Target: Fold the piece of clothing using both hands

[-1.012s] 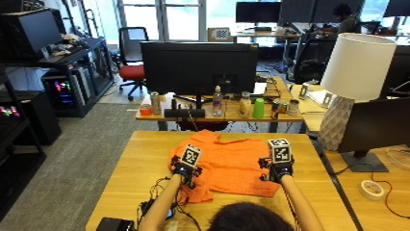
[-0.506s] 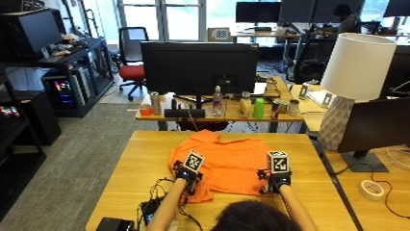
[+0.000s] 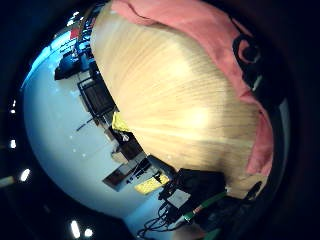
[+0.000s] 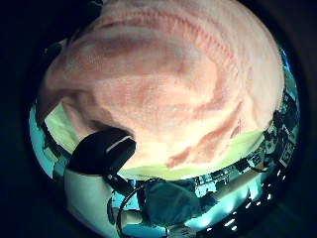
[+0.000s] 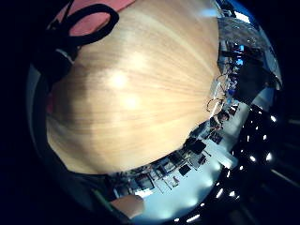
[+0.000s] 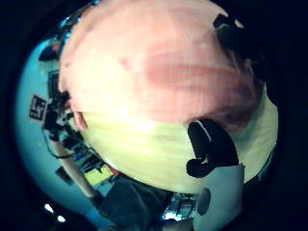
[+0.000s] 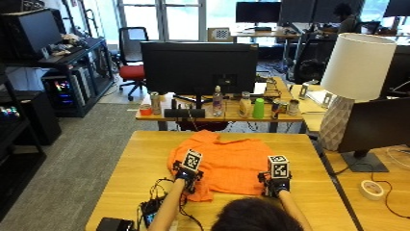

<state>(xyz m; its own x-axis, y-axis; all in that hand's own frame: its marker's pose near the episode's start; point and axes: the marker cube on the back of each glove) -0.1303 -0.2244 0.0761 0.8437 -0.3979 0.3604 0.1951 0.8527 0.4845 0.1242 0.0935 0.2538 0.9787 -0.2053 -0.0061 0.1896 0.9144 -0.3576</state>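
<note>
An orange garment (image 7: 227, 161) lies spread on the wooden table (image 7: 128, 159). My left hand (image 7: 187, 177) is at its near left corner and my right hand (image 7: 275, 185) at its near right corner. In the left thumb side palm view the cloth (image 4: 163, 84) fills the picture, and the thumb (image 4: 101, 151) curls against its bunched edge. The right thumb (image 6: 211, 144) bends at the hem of the cloth (image 6: 159, 62), with the fingertips on the fabric. Both hands appear to pinch the near hem. The little finger side views show mostly bare table (image 3: 165, 100) beside the cloth's edge (image 3: 210, 35).
A black device with cables (image 7: 150, 209) and a black box (image 7: 115, 224) sit at the table's near left. A white lamp (image 7: 352, 82) and a tape roll (image 7: 371, 189) are on the table to the right. A monitor (image 7: 198, 67) and bottles stand on the desk beyond.
Both hands have slid back over the garment towards the person, from its middle to its near edge. The garment has hardly shifted.
</note>
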